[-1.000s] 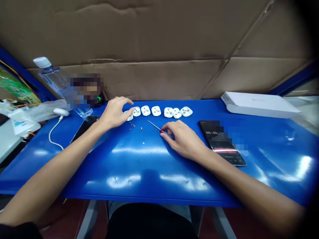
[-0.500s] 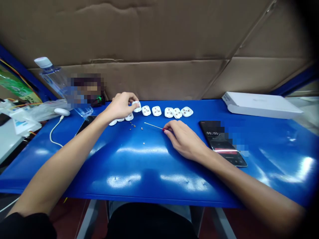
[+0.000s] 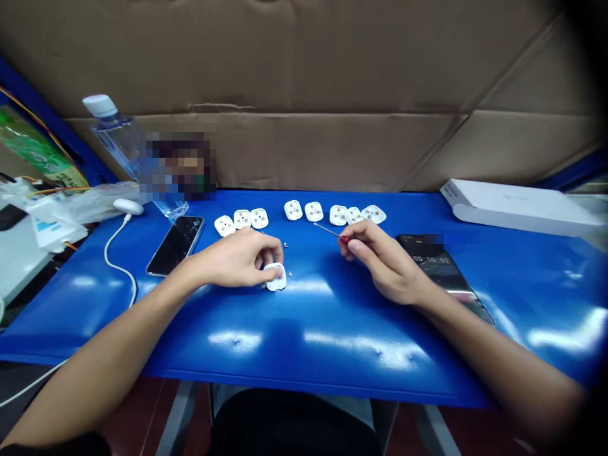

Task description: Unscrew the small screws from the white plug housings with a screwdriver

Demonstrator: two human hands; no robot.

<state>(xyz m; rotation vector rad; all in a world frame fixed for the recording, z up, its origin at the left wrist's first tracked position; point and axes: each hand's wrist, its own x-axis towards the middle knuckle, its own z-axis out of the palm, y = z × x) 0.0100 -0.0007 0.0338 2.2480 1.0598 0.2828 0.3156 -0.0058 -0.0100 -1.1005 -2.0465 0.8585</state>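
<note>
The left hand (image 3: 235, 258) has just drawn one white plug base (image 3: 276, 277) out of the row and brought it toward the middle of the blue bench (image 3: 304, 380). Its grip is closed on that piece, with the fingers and thumb around its edges, and the piece now lies well forward of the others, low against the bench.

The right hand (image 3: 387, 263) has lifted a small screwdriver (image 3: 327, 231) off the bench. Its grip is pinching the red handle between thumb and fingers, and the thin shaft points back toward the row. The tip is in the air, well apart from the held base.

Eight more white plug bases (image 3: 293, 209) lie along the back of the bench, three to the left and five to the right, with a gap between the groups. Tiny screws (image 3: 285, 244) lie between the row and the left hand, and one sits just beside the held base.

A black phone (image 3: 175, 245) lies to the left of the hands, and a second phone (image 3: 434, 259) showing a timer lies to the right. Farther back are a water bottle (image 3: 116, 136), a white mouse (image 3: 128, 206) with its cable, and a white box (image 3: 517, 206).
</note>
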